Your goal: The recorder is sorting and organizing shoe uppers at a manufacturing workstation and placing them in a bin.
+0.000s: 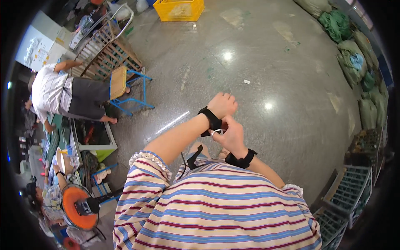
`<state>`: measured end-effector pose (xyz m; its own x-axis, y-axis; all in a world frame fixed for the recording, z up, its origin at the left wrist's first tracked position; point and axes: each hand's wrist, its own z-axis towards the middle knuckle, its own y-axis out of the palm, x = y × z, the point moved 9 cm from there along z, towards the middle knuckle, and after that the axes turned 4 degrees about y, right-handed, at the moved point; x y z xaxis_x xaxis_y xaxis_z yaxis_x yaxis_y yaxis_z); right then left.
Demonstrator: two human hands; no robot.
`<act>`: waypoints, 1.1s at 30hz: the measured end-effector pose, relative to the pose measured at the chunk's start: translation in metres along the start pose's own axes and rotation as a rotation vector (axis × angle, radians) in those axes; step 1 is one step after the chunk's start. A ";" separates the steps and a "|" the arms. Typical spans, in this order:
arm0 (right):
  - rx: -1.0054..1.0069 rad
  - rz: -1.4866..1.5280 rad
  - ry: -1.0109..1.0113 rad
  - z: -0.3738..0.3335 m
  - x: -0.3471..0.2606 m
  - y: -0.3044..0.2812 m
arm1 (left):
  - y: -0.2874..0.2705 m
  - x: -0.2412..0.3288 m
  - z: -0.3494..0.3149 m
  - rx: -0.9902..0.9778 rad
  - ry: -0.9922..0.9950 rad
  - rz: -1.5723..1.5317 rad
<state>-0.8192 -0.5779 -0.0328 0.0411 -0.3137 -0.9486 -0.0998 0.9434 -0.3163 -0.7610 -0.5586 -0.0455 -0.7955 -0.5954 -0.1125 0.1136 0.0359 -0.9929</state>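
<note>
My left hand [223, 105] is held out in front of my body, back upward, with its fingers curled into a loose fist. A wide black wrist strap [211, 118] goes round that wrist. Just below it, my right hand [232, 136] is closed, thumb and fingers pinching a thin white loop [216, 132] close against the left strap. Whether the loop is fixed to the strap I cannot tell. Another black strap [241, 159] circles my right wrist. A loose black strap end [194, 157] and a thin dark cable hang in front of my striped shirt.
A person [52, 89] in a white top leans at the left beside a blue-legged stool [118, 82] and a wooden rack [112, 56]. An orange fan [71, 203] stands lower left, near another person. A yellow crate [180, 11] lies ahead; sacks [352, 58] and crates [349, 189] line the right.
</note>
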 end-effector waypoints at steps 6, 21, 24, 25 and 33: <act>-0.073 -0.011 -0.017 0.082 -0.005 -0.009 | -0.010 -0.112 0.027 0.341 -0.518 -0.737; -0.166 -0.212 -0.273 0.217 -0.037 0.028 | 0.038 -0.243 0.055 0.464 -0.550 -0.815; -0.184 -0.156 -0.190 0.234 -0.028 0.030 | 0.042 -0.252 0.067 0.344 -0.491 -0.665; -0.202 -0.196 -0.165 0.243 -0.025 0.033 | 0.038 -0.259 0.069 0.335 -0.484 -0.664; -0.364 0.044 -0.056 0.334 0.000 0.021 | 0.005 -0.301 0.122 0.229 -0.154 -0.068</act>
<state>-0.4892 -0.5219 -0.0374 0.0828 -0.2580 -0.9626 -0.4495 0.8524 -0.2671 -0.4484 -0.4766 -0.0114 -0.7082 -0.7057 -0.0215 0.2085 -0.1799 -0.9613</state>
